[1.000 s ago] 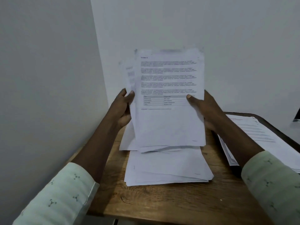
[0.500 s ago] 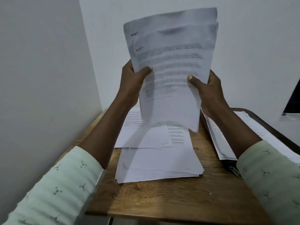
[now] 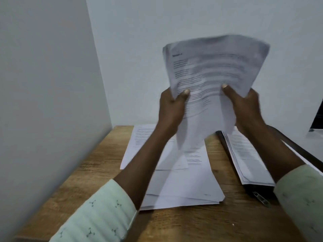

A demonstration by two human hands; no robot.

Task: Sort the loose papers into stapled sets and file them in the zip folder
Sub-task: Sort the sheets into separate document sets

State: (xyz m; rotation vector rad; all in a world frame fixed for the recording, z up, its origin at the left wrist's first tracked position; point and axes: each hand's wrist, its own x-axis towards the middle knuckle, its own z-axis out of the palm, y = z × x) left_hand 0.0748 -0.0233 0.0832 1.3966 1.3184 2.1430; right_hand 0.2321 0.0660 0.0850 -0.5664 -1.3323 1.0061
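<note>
Head view, what's in the hands?

Both are up off the bench (image 3: 97,163), closed round one sheaf of papers (image 3: 215,72). The left hand (image 3: 172,109) pinches its left edge, thumb (image 3: 184,94) across the printed face. The right hand (image 3: 244,105) pinches the right edge the same way. The top of the sheaf is blurred, so I can't count the sheets.

How will that sheaf behave?

Light and floppy, I'd say. The lower part bows and sags between the two hands, and I can see no staple. Smooth paper slides on itself, so a slack pinch could let inner pages fan out or drop.

So where should the hold be?

On the two long edges, about midway down, thumb in front and fingers presumably behind. For squaring up, I'd tap the bottom edge on the bench with the grip eased, not released.

And the rest?

A loose pile (image 3: 188,186) lies spread on the bench below the sheaf, several sheets askew. To the right a dark zip folder (image 3: 258,189) lies flat with another set of papers (image 3: 244,154) on top, and its zip pull (image 3: 261,199) shows at the near corner. Those sheets look just as thin, so lift them by an edge and don't crease them
</note>
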